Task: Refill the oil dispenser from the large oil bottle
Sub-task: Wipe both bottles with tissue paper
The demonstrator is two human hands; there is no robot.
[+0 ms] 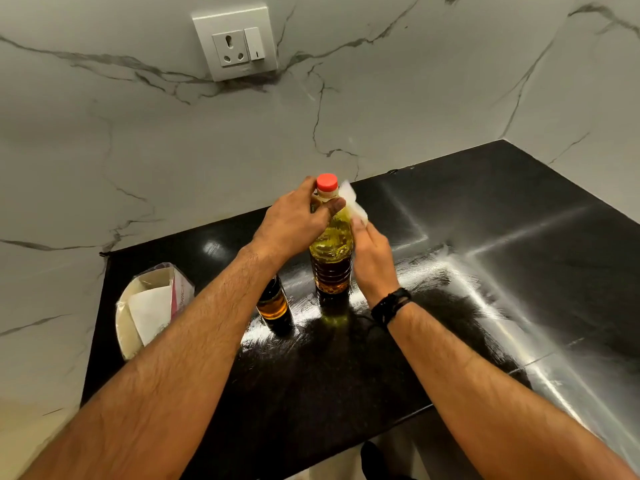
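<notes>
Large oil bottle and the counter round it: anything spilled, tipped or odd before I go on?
No pooled oil shows. The large oil bottle stands upright with its red cap on; the left hand grips its neck, the right hand holds a white tissue against it. The black counter shows streaky smears, possibly wiped residue or glare.

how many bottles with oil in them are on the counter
2. The large oil bottle with the red cap stands mid-counter, gripped by the left hand near its neck. The smaller dark oil dispenser stands just left of it, partly hidden behind the left forearm.
</notes>
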